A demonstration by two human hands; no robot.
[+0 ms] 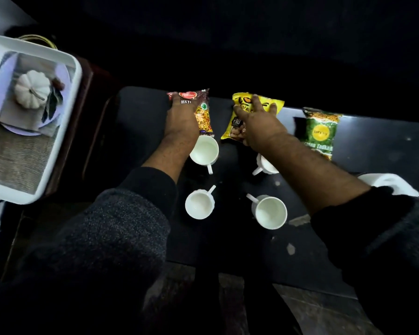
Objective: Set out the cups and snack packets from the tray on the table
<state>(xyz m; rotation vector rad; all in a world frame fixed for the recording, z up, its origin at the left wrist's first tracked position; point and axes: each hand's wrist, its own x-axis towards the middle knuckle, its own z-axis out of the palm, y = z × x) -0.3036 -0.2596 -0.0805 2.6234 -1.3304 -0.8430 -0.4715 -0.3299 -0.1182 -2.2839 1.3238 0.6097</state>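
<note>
My left fingers (179, 99) lie flat on the red packet (201, 112), my right fingers (257, 105) spread on the yellow packet (240, 122); cups (271, 212) stand nearer me, tray (68, 68) emptied, nearly done

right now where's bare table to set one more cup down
Bare table lies right of the green packet, and near the front edge below the two nearest cups. The middle is crowded: hands on packets, cups close.
</note>
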